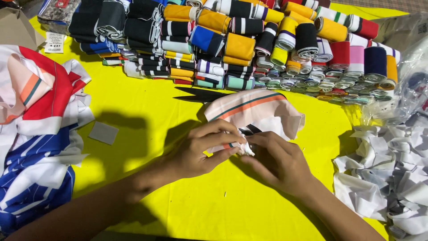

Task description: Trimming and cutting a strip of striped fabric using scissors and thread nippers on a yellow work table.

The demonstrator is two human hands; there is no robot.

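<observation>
My left hand (200,149) and my right hand (278,160) meet over the yellow table (142,111), both pinching the near end of a peach fabric strip (254,109) with orange and dark green stripes and a white underside. The strip curls away from my fingers toward the far side. Black scissors (203,94) lie flat just beyond it, shut.
Many rolled striped fabric bands (249,40) are stacked along the far edge. A heap of red, white and blue cloth (38,129) lies at left, white fabric scraps (388,174) at right, a small grey patch (103,132) between, and clear plastic bags (401,67) at far right.
</observation>
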